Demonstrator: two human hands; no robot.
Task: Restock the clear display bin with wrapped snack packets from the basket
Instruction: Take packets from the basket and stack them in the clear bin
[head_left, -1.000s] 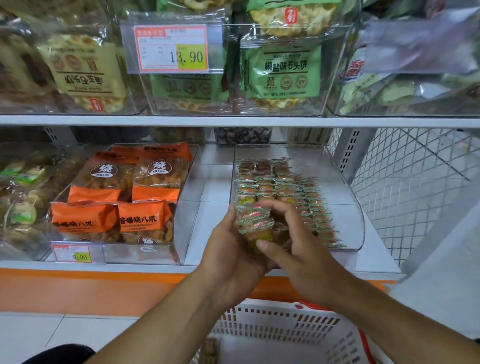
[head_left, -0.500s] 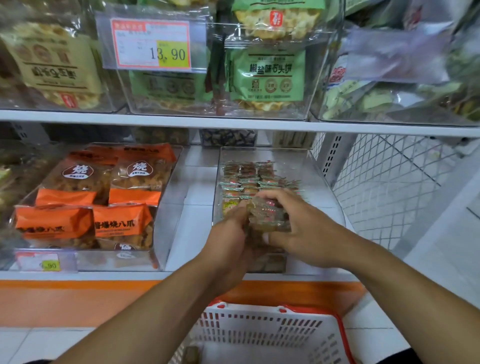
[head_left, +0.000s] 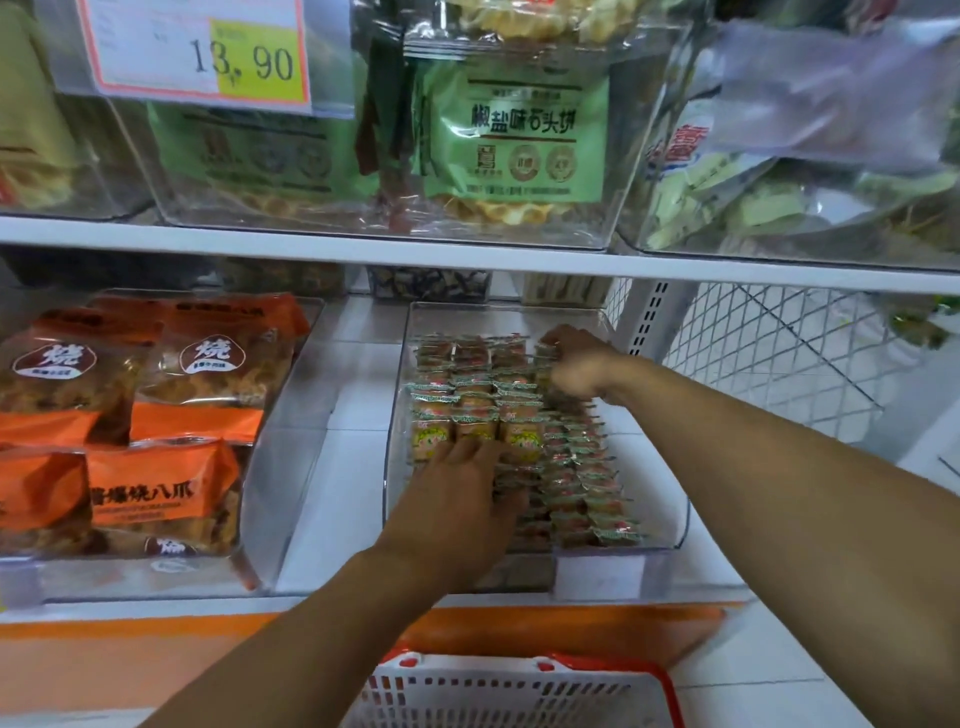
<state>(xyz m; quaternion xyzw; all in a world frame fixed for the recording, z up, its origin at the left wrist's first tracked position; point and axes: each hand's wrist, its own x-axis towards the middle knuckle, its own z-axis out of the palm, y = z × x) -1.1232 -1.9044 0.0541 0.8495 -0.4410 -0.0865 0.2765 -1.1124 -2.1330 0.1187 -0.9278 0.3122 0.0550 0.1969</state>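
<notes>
The clear display bin (head_left: 652, 332) stands on the lower shelf (head_left: 358, 384), and I use it as the landmark for all places. Inside the bin, small wrapped snack packets (head_left: 470, 410) stand in tight rows from the back wall to the front wall; the rows on the left side of the bin are a little higher than the rows on the right side. The left hand (head_left: 462, 499) is inside the bin near its front left part, palm down, with the fingers extended and lying flat on the tops of the packets; it presses on them and does not curl around any packet. The right hand (head_left: 576, 358) reaches to the back right corner of the bin, and its fingers are curled down onto the last packets there; the hand is blurred, so I cannot tell whether it grasps a packet or only touches the row. The white basket (head_left: 498, 696) with a red rim is below the bin, in front of the shelf edge, and only its upper part is visible. To the left of the bin, another clear bin holds orange snack bags (head_left: 156, 483). Above the bin, on the upper shelf, there is a green snack bag (head_left: 519, 140), and to its left a price tag (head_left: 197, 49) that reads 13.90. To the right of the bin there is a white wire mesh panel (head_left: 769, 358).
</notes>
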